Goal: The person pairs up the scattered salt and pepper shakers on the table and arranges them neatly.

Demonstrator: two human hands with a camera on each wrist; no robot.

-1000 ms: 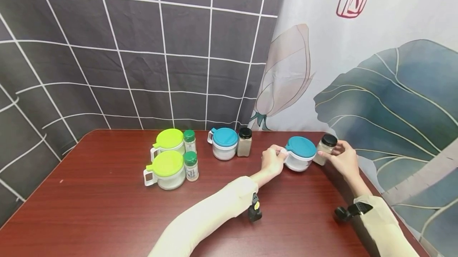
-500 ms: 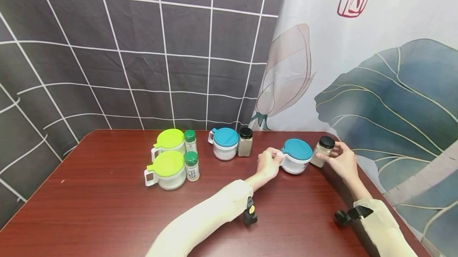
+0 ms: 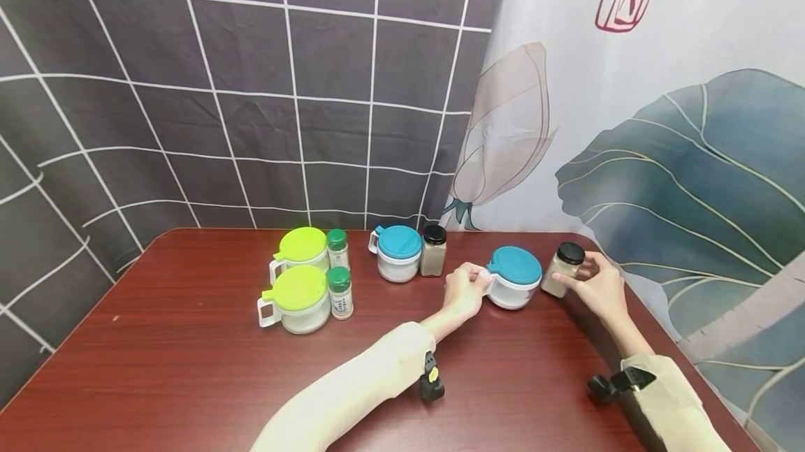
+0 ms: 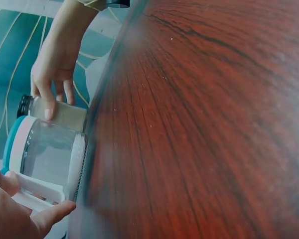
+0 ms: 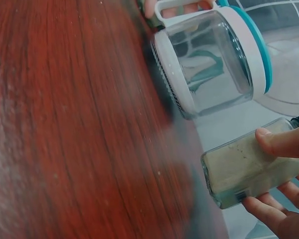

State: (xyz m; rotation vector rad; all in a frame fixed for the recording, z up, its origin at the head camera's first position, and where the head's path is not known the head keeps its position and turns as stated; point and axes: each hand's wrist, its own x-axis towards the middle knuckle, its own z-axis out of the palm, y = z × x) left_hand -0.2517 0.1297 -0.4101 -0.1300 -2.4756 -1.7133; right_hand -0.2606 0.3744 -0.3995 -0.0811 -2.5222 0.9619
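My left hand (image 3: 463, 293) grips the white handle (image 4: 42, 191) of a clear seasoning pot (image 3: 514, 276) with a blue lid. In the left wrist view its thumb and a finger lie on either side of that handle. To the right, my right hand (image 3: 602, 291) holds a square glass spice jar (image 3: 559, 276) with a black cap and greyish powder inside; the jar leans a little. The right wrist view shows thumb and fingers on opposite sides of this spice jar (image 5: 251, 162). Pot and jar stand close together, a narrow gap between them.
A second blue-lidded pot (image 3: 398, 256) stands beside another black-capped jar (image 3: 432, 253) at the table's back. Further left are two green-lidded pots (image 3: 303, 298) and two green-capped shakers (image 3: 341, 295). A curtain wall (image 3: 251, 124) rises behind the red-brown table (image 3: 189, 375).
Both hands have moved left and slightly nearer the front edge, bringing the blue-lidded pot and the black-capped spice jar with them. The other pots and jars have stayed put.
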